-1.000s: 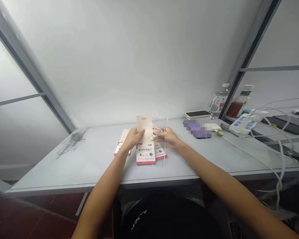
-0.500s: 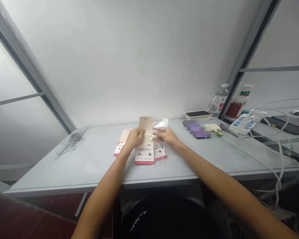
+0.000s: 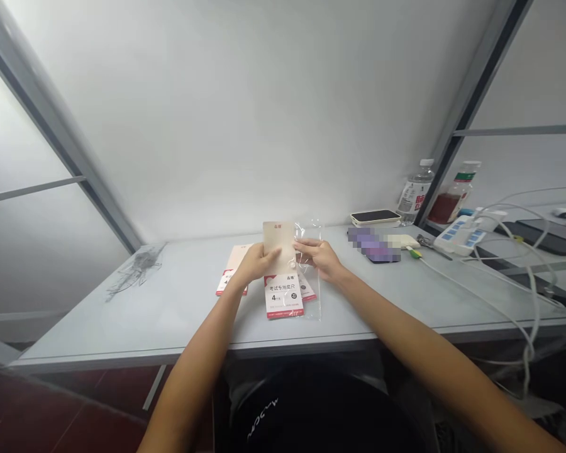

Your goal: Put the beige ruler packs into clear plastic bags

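Note:
My left hand [image 3: 256, 263] grips the left edge of a ruler-set packet [image 3: 283, 296], thumb on its front. The packet has a cream upper part and a white, red-edged lower part, and is held upright above the desk. A clear plastic bag [image 3: 314, 296] sticks out past its right side; how far the packet sits inside it is hard to see. My right hand [image 3: 323, 258] pinches the bag beside the packet's right edge. Two similar packets lie on the desk, one packet [image 3: 238, 257] to the left and another packet [image 3: 307, 290] mostly hidden behind.
Crumpled dark-lined clear film [image 3: 139, 270] lies at the desk's left. On the right are a phone [image 3: 375, 218], a purple blurred item [image 3: 372, 245], a water bottle [image 3: 415, 194], a bottle of red liquid [image 3: 453, 194], a power strip [image 3: 457, 234] and trailing white cables.
The packet has shifted slightly right and turned its face more to the camera. My right hand and the bag have moved a little right too.

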A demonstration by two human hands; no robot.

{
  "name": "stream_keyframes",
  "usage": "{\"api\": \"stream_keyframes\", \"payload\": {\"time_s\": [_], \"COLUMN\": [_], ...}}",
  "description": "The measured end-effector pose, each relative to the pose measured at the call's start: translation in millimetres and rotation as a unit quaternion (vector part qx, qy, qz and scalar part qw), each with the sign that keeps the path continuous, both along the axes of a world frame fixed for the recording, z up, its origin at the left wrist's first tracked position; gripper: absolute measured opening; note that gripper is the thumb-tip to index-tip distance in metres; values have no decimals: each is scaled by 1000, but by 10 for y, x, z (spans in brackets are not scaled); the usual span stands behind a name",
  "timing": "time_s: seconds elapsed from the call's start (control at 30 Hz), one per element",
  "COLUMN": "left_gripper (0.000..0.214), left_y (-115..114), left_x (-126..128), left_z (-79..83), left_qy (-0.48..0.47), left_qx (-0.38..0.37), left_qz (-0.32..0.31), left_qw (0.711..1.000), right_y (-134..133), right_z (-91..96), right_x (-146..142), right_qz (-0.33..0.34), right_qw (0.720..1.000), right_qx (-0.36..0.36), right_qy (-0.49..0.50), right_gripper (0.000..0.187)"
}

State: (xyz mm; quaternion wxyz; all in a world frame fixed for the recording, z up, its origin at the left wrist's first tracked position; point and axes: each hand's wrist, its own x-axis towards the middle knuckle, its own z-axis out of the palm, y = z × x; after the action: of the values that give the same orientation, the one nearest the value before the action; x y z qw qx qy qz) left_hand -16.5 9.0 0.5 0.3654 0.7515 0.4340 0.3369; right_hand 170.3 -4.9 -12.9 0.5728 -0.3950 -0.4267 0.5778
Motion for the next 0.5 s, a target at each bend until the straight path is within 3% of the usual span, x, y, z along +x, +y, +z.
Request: {"api": "stream_keyframes", "payload": {"time_s": [0.5], "left_gripper": [43], "left_y": [-15], "left_x": [4], "left_z": [24], "left_qy": [25], "left_qx": [-5], "left_qz": [6], "left_qw": [1000], "right_y": [5], "right_z": [-27], "right_x": [-8], "right_qz": [-7], "right_qw": [1000], "right_qx": [-12], "right_qy": [-3], "right_gripper": [22]}}
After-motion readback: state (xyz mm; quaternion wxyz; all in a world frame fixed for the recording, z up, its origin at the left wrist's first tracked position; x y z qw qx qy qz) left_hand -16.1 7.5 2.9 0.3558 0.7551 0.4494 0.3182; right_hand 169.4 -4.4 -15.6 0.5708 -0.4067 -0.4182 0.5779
